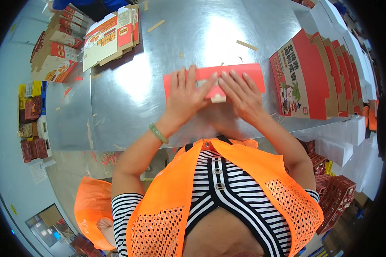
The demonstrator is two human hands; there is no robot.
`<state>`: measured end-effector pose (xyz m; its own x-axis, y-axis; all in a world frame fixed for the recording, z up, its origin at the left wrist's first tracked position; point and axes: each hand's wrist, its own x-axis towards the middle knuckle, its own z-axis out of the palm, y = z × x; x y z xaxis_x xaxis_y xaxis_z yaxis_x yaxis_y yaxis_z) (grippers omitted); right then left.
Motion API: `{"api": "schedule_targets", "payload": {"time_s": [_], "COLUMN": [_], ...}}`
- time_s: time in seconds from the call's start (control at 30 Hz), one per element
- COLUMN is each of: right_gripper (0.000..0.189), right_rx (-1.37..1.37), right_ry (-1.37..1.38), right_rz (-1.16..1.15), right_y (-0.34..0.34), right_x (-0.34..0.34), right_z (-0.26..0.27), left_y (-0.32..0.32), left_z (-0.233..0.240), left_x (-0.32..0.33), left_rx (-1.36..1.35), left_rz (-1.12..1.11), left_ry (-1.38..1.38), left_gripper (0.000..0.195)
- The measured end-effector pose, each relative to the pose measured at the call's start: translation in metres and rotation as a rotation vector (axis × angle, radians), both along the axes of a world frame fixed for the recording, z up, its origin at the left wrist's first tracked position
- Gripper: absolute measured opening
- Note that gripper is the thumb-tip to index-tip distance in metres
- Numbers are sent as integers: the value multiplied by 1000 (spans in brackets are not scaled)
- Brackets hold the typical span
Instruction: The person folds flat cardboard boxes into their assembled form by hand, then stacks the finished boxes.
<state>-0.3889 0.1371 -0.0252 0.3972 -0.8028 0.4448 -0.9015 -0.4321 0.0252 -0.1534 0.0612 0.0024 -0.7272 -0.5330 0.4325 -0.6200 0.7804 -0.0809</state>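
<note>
A red cardboard carton (255, 77) lies crosswise on the metal table in front of me. My left hand (184, 96) rests on its left half, fingers spread and thumb reaching towards the middle. Opposite it, my right hand (243, 93) lies flat on the right half, its fingertips near the left thumb. Between the hands a small kraft-coloured tab (218, 98) sticks out from the near side. The palms cover much of the carton, so its folds are partly hidden. A green bangle (158, 132) circles my left wrist.
Printed cartons (299, 83) stand in a row at right. More lie stacked (111, 40) at far left, beside another group (59, 54). Cardboard scraps (247, 45) litter the metal table (167, 41). A person in blue (83, 4) stands across; an orange vest (95, 208) shows behind left. Crates (337, 196) stand lower right.
</note>
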Motion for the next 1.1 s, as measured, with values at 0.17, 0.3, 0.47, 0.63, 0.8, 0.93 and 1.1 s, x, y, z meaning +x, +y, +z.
{"api": "schedule_targets", "payload": {"time_s": [0.17, 0.3, 0.47, 0.63, 0.8, 0.93, 1.1], "right_gripper": [60, 29, 15, 14, 70, 101, 111], "right_rx": [-42, -173, -192, -18, 179, 340, 432], "right_ry": [-176, -389, -324, -353, -231, 50, -121], "right_rz": [67, 110, 97, 144, 204, 198, 160], "right_y": [-10, -11, -25, -33, -57, -57, -53], "right_x": [6, 17, 24, 17, -11, -26, 10], "right_z": [10, 4, 7, 21, 34, 36, 53], "left_y": [-7, 2, -5, 4, 3, 5, -12], "left_z": [-4, -6, -7, -13, -10, 19, -49], "left_x": [-2, -2, -3, -1, 12, 60, 90], "left_rx": [-51, -57, -102, -101, 232, 299, 674], "left_rz": [46, 23, 15, 63, 68, 381, 1], "left_ry": [14, 22, 23, 13, 140, -61, 357], "left_gripper": [89, 78, 69, 66, 88, 132, 148]}}
